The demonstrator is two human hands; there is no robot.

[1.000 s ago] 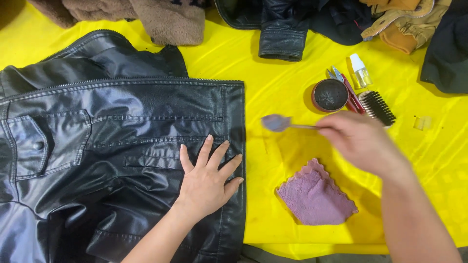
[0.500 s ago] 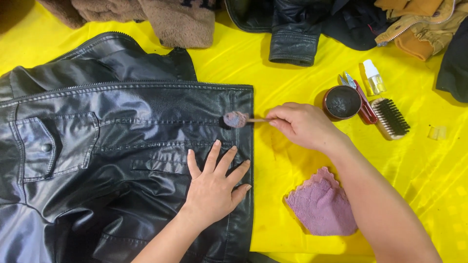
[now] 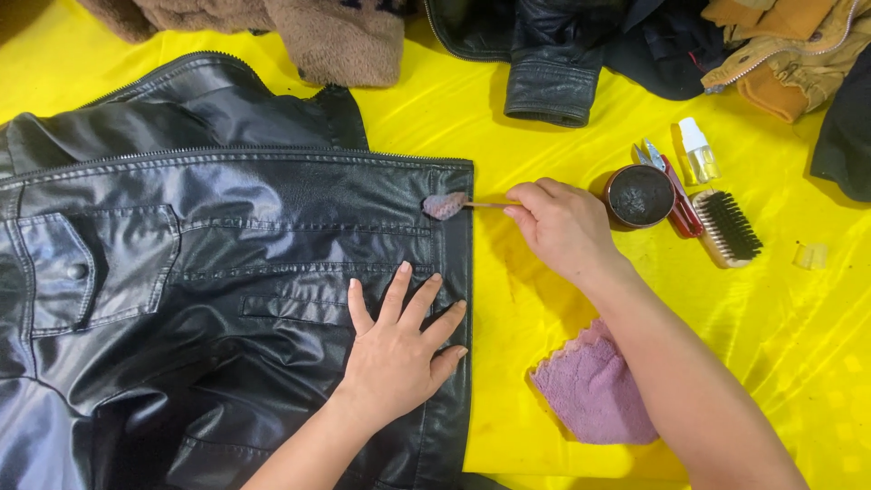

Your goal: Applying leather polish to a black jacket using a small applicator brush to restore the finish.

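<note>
A black leather jacket (image 3: 209,272) lies spread flat on a yellow cloth (image 3: 544,299). My left hand (image 3: 399,349) presses flat on the jacket near its right edge, fingers spread. My right hand (image 3: 562,222) pinches the thin handle of a small dauber brush (image 3: 446,205). The brush's fuzzy head touches the jacket's upper right corner. An open round tin of dark polish (image 3: 640,195) sits just right of my right hand.
A purple cloth (image 3: 594,390) lies under my right forearm. Red-handled scissors (image 3: 676,191), a small spray bottle (image 3: 699,150) and a bristle brush (image 3: 726,227) lie by the tin. Other jackets, black (image 3: 544,54), tan (image 3: 780,54) and brown fleece (image 3: 318,32), are piled along the far edge.
My right hand carried the dauber brush leftward from beside the tin onto the jacket's upper right corner. My left hand stayed pressed flat on the jacket.
</note>
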